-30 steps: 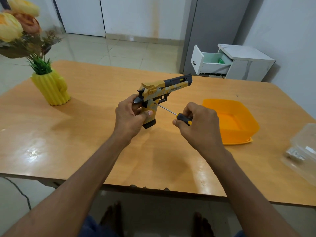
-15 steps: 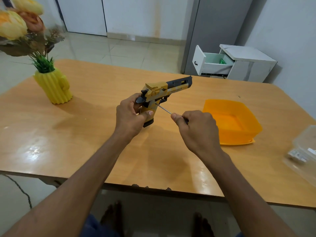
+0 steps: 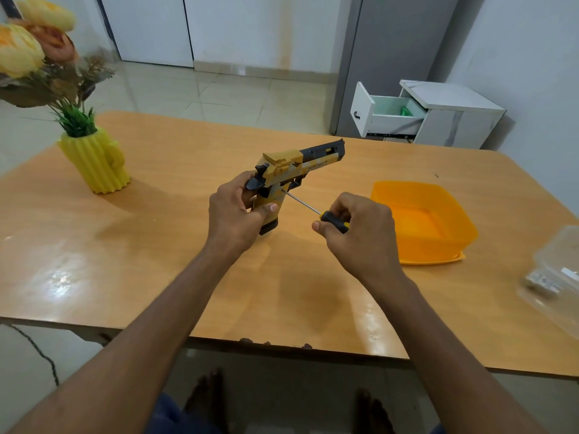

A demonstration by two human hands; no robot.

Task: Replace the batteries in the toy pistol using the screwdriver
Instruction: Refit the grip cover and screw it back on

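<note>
Two bare hands work above the wooden desk (image 3: pixel 156 245). The left hand (image 3: pixel 233 216) has its grip closed round the handle of the yellow-and-black toy pistol (image 3: pixel 293 170), held upright with its barrel pointing right. The right hand (image 3: pixel 360 233) pinches the screwdriver (image 3: pixel 316 211) by its black-and-yellow handle, tip touching the pistol's handle. An orange tub (image 3: pixel 451 220) sits just right.

- Left hand (image 3: pixel 233 216) and right hand (image 3: pixel 360 234): both bare, no gloves, rings or watch.
- Forearms: uncovered to the frame edge, no sleeves showing.
- Dark blue cloth garment (image 3: pixel 175 416) over the lap.
- Bare feet (image 3: pixel 206 393), no shoes.
</note>
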